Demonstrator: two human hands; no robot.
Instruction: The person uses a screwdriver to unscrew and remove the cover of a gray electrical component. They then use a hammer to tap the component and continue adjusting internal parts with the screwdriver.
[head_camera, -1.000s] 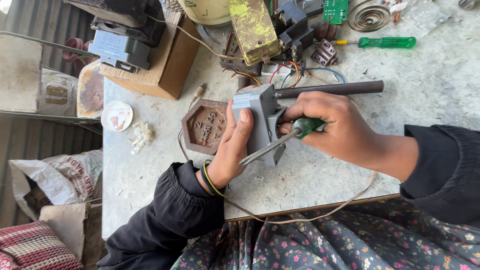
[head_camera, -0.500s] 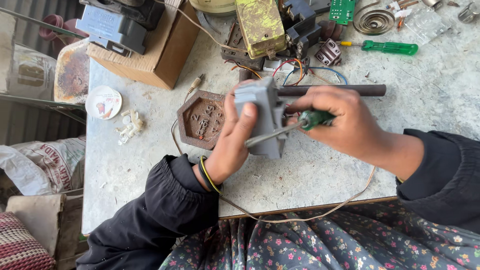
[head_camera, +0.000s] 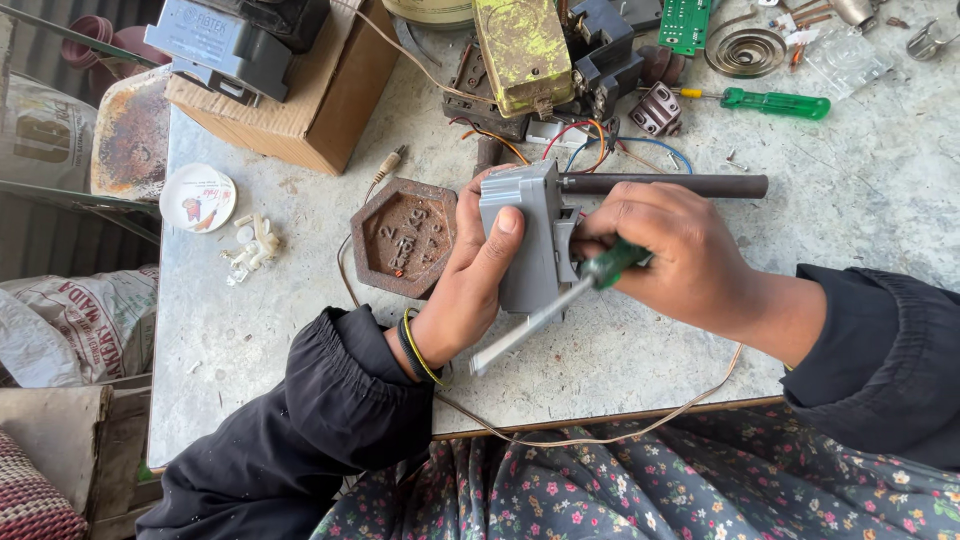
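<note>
- Your left hand (head_camera: 470, 290) grips the grey plastic housing (head_camera: 525, 235) upright near the tabletop's (head_camera: 850, 200) front edge; keep it braced.
- Your right hand (head_camera: 670, 255) closes around the green-handled screwdriver (head_camera: 560, 305); hold the blade seated against the housing's side.

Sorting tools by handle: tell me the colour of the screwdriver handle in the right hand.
Green, seen in the head view: the screwdriver in the right hand.

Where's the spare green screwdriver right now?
Head view, upper right of the table: the spare green screwdriver lies flat, just below the coiled spring, beyond the right hand.
</note>
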